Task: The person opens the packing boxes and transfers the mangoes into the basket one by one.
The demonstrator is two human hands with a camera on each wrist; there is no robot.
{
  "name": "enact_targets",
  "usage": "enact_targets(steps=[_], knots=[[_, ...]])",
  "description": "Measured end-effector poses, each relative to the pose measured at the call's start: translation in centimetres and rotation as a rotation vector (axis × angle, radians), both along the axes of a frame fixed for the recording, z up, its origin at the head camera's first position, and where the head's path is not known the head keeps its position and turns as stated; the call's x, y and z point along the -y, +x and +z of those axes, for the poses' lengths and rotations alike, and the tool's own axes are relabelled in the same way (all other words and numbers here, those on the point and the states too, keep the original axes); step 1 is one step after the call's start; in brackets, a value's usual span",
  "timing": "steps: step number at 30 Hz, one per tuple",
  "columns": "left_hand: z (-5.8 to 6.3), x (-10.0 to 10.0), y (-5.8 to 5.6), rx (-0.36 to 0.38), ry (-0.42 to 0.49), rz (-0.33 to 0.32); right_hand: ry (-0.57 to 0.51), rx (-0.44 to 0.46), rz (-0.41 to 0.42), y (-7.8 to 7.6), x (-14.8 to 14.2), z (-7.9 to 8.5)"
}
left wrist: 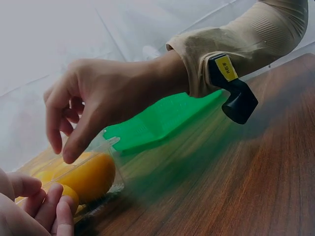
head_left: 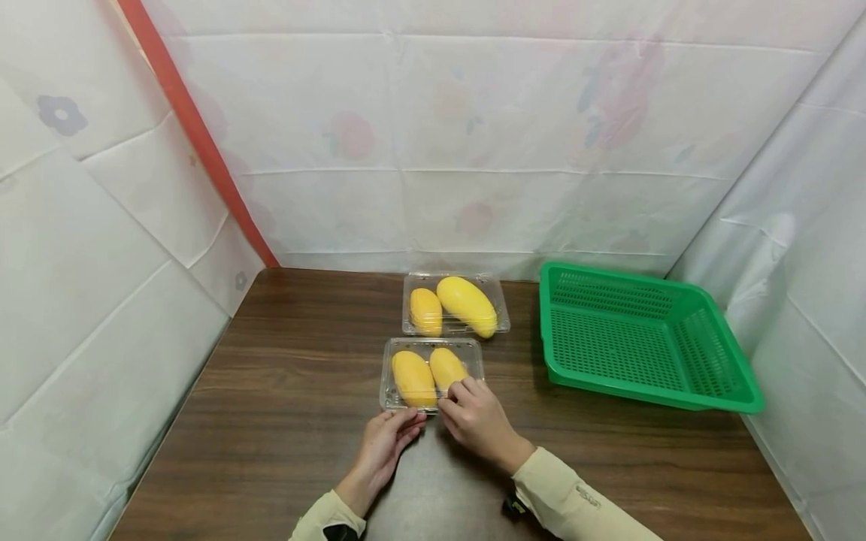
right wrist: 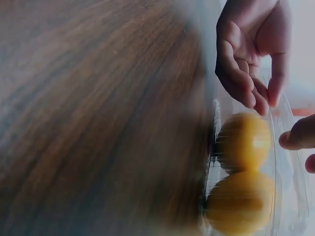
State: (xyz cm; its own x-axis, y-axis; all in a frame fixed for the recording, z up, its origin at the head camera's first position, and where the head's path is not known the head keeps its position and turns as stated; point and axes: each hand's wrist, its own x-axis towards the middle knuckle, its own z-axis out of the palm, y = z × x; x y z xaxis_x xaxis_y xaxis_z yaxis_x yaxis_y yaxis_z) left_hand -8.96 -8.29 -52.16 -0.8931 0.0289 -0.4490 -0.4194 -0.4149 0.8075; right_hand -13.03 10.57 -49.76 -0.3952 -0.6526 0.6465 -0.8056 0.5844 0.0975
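Note:
A clear plastic clamshell box (head_left: 386, 383) with two yellow mangoes (head_left: 414, 378) in it lies on the table in front of me. My left hand (head_left: 387, 445) pinches its near rim between thumb and fingertips, as the right wrist view shows. Over the near right part of the lid is my right hand (head_left: 479, 421), its fingers bent and its thumb (right wrist: 291, 140) apart from them. In the left wrist view this hand (left wrist: 106, 91) has nothing between thumb and fingers; whether the thumb touches the lid, I cannot tell.
Behind the box lies another clear plastic box (head_left: 502, 308) with a small mango (head_left: 425, 311) and a longer yellow fruit (head_left: 468, 304). A green perforated basket (head_left: 649, 397) stands at the right. White printed sheets (head_left: 473, 150) hang around the wooden table (head_left: 271, 406).

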Motion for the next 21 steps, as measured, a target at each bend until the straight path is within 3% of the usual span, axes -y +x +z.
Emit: enact_targets(steps=[8, 21], knots=[[-0.2, 0.0, -0.1, -0.015, 0.009, -0.009, 0.024, 0.007, 0.031, -0.3, 0.6, 0.0], [0.1, -0.2, -0.2, -0.019, 0.009, -0.001, -0.009, -0.089, 0.087, -0.9, 1.2, 0.0]])
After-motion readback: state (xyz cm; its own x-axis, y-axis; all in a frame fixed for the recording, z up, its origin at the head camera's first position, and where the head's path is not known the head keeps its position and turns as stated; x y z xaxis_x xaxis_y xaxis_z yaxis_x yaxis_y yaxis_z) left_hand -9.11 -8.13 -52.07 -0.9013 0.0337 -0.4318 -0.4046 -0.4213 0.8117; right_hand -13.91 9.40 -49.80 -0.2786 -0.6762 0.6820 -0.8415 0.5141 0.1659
